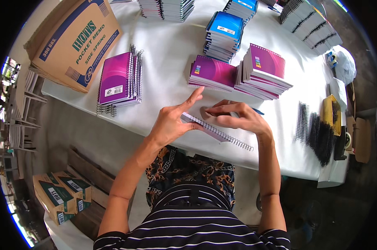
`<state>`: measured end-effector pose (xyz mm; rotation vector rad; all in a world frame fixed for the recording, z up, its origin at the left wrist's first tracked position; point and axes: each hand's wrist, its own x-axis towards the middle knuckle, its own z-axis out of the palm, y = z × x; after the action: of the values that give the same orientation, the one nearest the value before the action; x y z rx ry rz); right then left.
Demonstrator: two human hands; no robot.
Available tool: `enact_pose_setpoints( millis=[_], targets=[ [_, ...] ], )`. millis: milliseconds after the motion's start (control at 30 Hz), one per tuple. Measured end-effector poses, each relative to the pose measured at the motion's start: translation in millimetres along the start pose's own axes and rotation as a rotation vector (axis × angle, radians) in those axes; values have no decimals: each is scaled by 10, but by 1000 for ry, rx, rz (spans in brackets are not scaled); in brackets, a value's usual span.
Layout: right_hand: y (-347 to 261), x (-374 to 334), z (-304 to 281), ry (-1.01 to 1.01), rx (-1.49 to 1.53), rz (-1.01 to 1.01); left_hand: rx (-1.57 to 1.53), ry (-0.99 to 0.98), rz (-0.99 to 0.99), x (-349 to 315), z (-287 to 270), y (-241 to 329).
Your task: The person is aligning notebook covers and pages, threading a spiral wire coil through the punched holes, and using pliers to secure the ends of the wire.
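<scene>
Behind both hands [209,118], purple notebook stacks [242,73] crowd.

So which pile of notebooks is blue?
The blue stack at the far middle of the table, beyond the hands. The piles nearer the hands, like the purple stack, have purple covers.

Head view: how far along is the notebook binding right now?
Done, it seems: bound purple stacks and blue stacks on the white table. In hand: left hand and right hand hold a notebook with its spiral wire sticking out. Left: loose black coils.
</scene>
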<state>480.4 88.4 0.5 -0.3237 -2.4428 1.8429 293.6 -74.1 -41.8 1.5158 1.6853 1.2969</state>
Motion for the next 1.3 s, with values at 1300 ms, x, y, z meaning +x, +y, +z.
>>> enact_pose_setpoints(
  millis=[1300],
  targets=[
    [-12, -517, 886, 794, -719, -10, 446, 298, 191, -88, 97, 142]
  ],
)
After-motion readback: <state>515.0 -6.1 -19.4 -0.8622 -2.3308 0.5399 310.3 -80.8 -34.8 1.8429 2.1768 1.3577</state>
